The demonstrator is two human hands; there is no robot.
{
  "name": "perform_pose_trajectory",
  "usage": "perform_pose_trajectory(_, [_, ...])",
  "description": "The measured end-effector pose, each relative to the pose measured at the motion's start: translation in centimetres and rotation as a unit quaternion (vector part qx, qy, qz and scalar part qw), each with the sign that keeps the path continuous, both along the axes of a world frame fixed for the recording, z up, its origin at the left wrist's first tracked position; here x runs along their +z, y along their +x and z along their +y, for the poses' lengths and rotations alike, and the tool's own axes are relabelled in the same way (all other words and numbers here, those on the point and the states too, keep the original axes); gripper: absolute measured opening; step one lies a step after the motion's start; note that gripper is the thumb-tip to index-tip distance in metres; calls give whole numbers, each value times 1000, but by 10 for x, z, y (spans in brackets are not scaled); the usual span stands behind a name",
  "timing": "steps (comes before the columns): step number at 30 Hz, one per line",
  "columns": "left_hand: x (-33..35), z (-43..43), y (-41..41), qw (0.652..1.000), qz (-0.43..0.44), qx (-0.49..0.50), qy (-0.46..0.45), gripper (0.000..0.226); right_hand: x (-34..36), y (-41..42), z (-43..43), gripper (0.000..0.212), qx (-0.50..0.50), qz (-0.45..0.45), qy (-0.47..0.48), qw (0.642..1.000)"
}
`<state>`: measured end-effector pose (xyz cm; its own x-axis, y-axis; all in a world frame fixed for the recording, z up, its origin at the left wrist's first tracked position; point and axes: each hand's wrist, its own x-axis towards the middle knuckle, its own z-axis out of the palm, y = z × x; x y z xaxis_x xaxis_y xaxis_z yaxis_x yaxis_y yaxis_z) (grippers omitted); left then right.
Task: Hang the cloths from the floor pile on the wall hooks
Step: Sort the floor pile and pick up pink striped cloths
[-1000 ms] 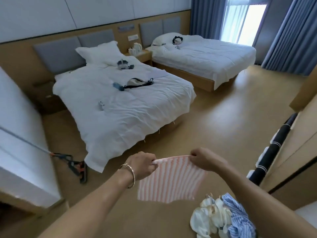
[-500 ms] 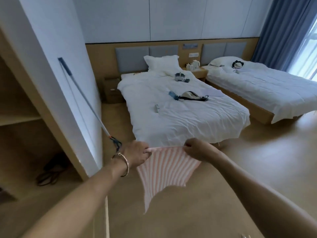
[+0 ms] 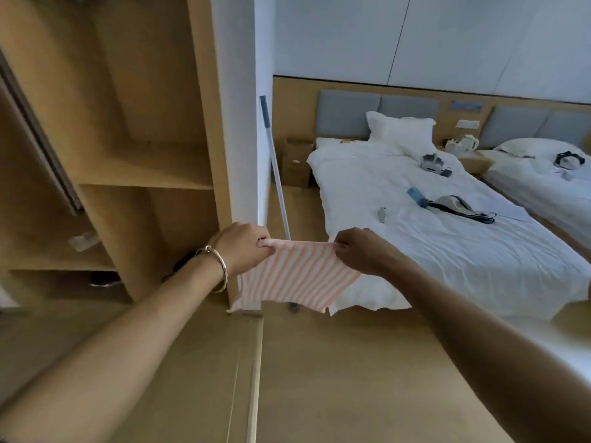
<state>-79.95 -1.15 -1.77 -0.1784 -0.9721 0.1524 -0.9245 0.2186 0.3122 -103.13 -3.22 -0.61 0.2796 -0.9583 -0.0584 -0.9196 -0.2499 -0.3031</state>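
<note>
Both hands are out in front at the same height, a cloth stretched between them. The left hand [image 3: 243,247] has its fingers curled tight round one top corner of the cloth [image 3: 294,279], and the right hand [image 3: 361,251] pinches the other top corner. The cloth, striped pink and white, hangs flat below the knuckles, its lower edge loose in the air above the floor [image 3: 351,362]. A thin bangle [image 3: 220,266] sits on the left wrist.

Just beyond the left hand stands a wooden shelf unit [image 3: 144,180], open, with its end panel close behind the knuckles. A pale pole [image 3: 276,174] leans against the wall between the two hands and farther back. Beyond the right hand is a bed [image 3: 431,235] with white covers, its near corner showing under the cloth's edge. A pillow [image 3: 399,132] lies at its far end, and a few small grey and blue devices rest on the covers. To the right of it a second bed [image 3: 543,183] is partly in view.
</note>
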Motion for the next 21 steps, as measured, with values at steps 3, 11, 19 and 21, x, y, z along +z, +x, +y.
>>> perform_pose_trajectory(3, [-9, 6, 40, 999, 5, 49, 4, 33, -8, 42, -9, 31, 47, 17, 1, 999])
perform_pose_trajectory(11, [-34, 25, 112, 987, 23, 148, 61, 25, -29, 121, -43, 30, 144, 22, 40, 989])
perform_pose_trajectory(19, [-29, 1, 165, 970, -23, 231, 75, 27, -38, 190, -98, 31, 216, -13, 41, 975])
perform_pose_trajectory(21, [-28, -16, 168, 967, -32, 241, 76, 27, -38, 197, -119, 32, 226, -11, 43, 973])
